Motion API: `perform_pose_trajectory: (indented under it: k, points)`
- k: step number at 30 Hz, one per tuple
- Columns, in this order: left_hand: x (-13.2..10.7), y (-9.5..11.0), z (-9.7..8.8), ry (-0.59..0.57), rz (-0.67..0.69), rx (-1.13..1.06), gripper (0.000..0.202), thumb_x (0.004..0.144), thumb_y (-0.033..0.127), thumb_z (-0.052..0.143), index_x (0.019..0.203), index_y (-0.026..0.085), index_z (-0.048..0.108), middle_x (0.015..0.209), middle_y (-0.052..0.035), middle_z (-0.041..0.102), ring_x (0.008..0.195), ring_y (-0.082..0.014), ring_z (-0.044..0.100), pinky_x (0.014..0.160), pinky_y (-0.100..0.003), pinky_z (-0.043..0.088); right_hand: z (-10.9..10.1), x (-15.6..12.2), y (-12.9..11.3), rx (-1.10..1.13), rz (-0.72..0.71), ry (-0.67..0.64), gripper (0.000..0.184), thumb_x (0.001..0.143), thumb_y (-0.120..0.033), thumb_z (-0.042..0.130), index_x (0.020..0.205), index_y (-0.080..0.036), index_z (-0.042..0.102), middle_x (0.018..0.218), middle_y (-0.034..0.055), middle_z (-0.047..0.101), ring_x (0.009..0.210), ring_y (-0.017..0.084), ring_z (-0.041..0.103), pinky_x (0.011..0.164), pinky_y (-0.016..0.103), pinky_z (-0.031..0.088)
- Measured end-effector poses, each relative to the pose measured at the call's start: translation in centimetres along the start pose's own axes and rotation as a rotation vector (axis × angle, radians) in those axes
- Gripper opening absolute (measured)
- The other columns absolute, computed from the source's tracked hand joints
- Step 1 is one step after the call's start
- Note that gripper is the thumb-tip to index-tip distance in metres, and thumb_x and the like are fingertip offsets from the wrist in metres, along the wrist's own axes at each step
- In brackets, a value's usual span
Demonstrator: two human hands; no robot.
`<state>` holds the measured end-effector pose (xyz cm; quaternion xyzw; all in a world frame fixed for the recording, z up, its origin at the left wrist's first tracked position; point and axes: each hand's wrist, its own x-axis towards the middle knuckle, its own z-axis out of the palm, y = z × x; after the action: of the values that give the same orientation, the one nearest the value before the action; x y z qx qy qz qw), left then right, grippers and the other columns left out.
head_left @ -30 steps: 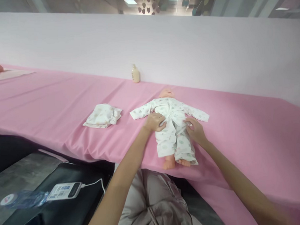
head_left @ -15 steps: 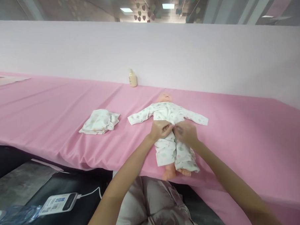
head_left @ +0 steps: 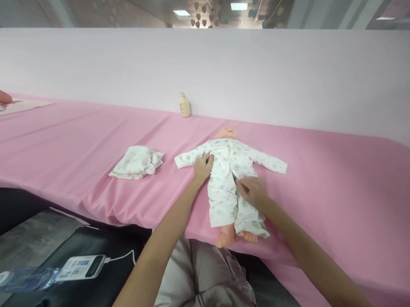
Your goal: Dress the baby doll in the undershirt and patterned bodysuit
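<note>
We have the doll (head_left: 227,133) on its back at the frame's centre, in a printed white top (head_left: 221,161) and matching trousers (head_left: 222,202). Our left hand (head_left: 203,167) curls against the top's side edge; our right hand (head_left: 254,191), fingers bent, sits over the trousers. We cannot tell whether either pinches cloth. Left of centre lies a folded white cloth (head_left: 137,162) on the pink sheet (head_left: 73,138).

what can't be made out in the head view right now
Hands of the doll: head view, not visible, seemingly covered by the sleeves.
Whatever the right grip may be pinching: head view, blocked by the grip itself.
Pinkish object: head view, cut off by the left edge.
Print on the bottle: head view, too small to read.
</note>
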<state>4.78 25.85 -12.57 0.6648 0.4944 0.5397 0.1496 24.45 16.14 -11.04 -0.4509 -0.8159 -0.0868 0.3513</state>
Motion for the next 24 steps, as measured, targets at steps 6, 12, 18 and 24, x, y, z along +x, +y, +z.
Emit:
perform_pose_trajectory:
  k: [6, 12, 18, 24]
  points:
    - [0.2, -0.1, 0.1, -0.058, -0.022, 0.021, 0.044, 0.086, 0.045, 0.039, 0.051, 0.019, 0.036, 0.048, 0.0020, 0.037, 0.049, -0.0116, 0.034, 0.052, -0.027, 0.024, -0.2, 0.3, -0.6, -0.025, 0.026, -0.053, 0.039, 0.087, -0.028, 0.039, 0.049, -0.018, 0.035, 0.042, -0.0014, 0.036, 0.043, 0.009, 0.027, 0.048, 0.026, 0.020]
    - [0.2, -0.2, 0.2, -0.058, -0.016, 0.026, 0.044, 0.086, 0.045, 0.038, 0.052, 0.019, 0.036, 0.049, 0.0023, 0.038, 0.050, -0.0116, 0.035, 0.052, -0.026, 0.024, 0.1, 0.4, -0.5, -0.006, 0.071, -0.089, 0.039, 0.087, -0.029, 0.039, 0.049, -0.018, 0.036, 0.044, -0.0009, 0.037, 0.044, 0.009, 0.030, 0.049, 0.026, 0.020]
    - [0.1, 0.3, -0.5, -0.022, -0.037, 0.073, 0.041, 0.086, 0.039, 0.041, 0.051, 0.019, 0.035, 0.048, 0.0030, 0.039, 0.050, -0.0115, 0.036, 0.053, -0.026, 0.026, -0.3, 0.2, -1.2, 0.152, 0.166, -0.054, 0.041, 0.086, -0.032, 0.039, 0.049, -0.018, 0.028, 0.043, -0.0017, 0.032, 0.044, 0.009, 0.028, 0.049, 0.027, 0.020]
    - [4.0, 4.5, 1.9, 0.098, 0.062, -0.137, 0.024, 0.087, 0.032, 0.042, 0.074, 0.019, 0.056, 0.073, -0.0007, 0.061, 0.071, -0.0140, 0.056, 0.068, -0.024, 0.041, -0.6, 8.1, 0.4, 0.577, 0.583, 0.254, 0.035, 0.087, -0.040, 0.038, 0.060, -0.020, 0.046, 0.047, -0.0031, 0.037, 0.047, 0.011, 0.039, 0.049, 0.023, 0.032]
